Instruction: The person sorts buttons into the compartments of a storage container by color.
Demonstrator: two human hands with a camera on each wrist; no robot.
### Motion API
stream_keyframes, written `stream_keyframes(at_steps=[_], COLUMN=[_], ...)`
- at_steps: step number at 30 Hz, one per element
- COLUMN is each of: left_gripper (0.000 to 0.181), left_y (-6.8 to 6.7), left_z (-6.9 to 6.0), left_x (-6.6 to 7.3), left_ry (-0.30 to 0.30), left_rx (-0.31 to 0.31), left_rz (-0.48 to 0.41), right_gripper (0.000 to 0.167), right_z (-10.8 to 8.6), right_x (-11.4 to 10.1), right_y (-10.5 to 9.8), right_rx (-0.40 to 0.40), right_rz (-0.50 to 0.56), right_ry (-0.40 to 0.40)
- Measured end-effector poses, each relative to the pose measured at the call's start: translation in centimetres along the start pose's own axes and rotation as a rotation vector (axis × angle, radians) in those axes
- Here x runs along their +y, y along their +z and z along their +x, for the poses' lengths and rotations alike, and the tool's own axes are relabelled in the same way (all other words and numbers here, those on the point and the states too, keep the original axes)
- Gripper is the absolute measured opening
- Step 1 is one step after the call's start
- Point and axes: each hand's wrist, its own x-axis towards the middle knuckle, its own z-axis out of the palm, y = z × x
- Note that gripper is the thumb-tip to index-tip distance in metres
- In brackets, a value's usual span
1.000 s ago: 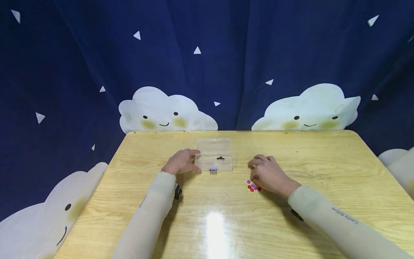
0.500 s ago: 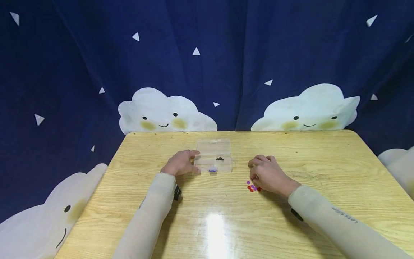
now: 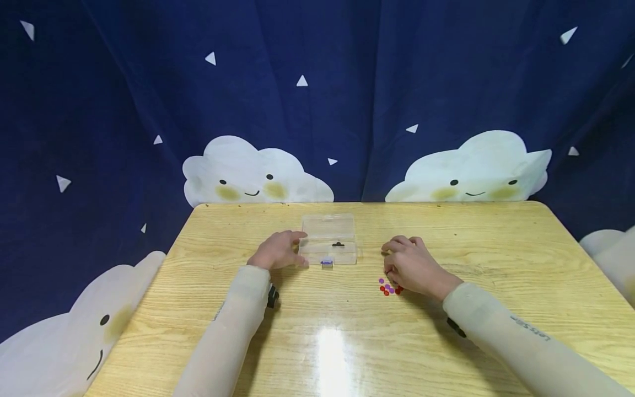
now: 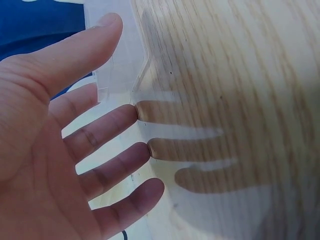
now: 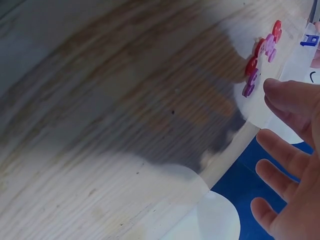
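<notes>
Head view: left hand is at the near end of a clear plastic box, thumb and fingers well apart, straddling that end. Tips look to be at its wall; can't confirm contact from here. Box lid lies back, on the far side from the person. Black pieces sit inside, past the left fingertips, toward the right hand. Blue latch is on the box's front edge, just beyond the left thumb. Right hand is well apart from the box, fingers bent, pointing down at the wooden table. Red and purple buttons lie flat right by its fingertips, some partly under the hand.

Left wrist view: thumb is up across the clear plastic; the four fingers are nearly straight, gaps between them. Index tip is at the plastic's edge, the lower ones reach past it. I see nothing gripped.

Right wrist view: thumb lies over the index finger, close together; can't tell if they meet or pinch anything. Other three fingers are loosely bent, spaced apart. Button cluster sits just past the thumb tip, nearest purple one with a small gap.
</notes>
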Motion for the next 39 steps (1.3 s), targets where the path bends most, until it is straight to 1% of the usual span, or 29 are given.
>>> stream_keyframes(at_steps=[4, 9, 15, 19, 25, 30, 39], left_gripper=[0.08, 0.081, 0.08, 0.081, 0.08, 0.08, 0.08], left_y=[0.0, 0.4, 0.6, 0.6, 0.5, 0.4, 0.3], left_z=[0.1, 0.3, 0.2, 0.2, 0.3, 0.4, 0.3], left_x=[0.0, -0.2, -0.2, -0.1, 0.0, 0.2, -0.1], left_ry=[0.001, 0.002, 0.016, 0.008, 0.014, 0.013, 0.006], left_rx=[0.009, 0.009, 0.014, 0.016, 0.018, 0.022, 0.024], left_rz=[0.007, 0.01, 0.007, 0.009, 0.012, 0.014, -0.002], right_gripper=[0.02, 0.02, 0.019, 0.021, 0.017, 0.015, 0.012], right_z=[0.0, -0.1, -0.2, 0.0, 0.1, 0.2, 1.1], right_x=[0.0, -0.1, -0.1, 0.0, 0.3, 0.6, 0.6], right_y=[-0.1, -0.1, -0.1, -0.2, -0.4, -0.5, -0.8], right_rx=[-0.003, -0.005, 0.021, 0.038, 0.028, 0.021, 0.004], right_rz=[0.012, 0.028, 0.031, 0.041, 0.041, 0.071, 0.101], right_ry=[-0.007, -0.021, -0.031, -0.04, -0.014, 0.014, 0.027])
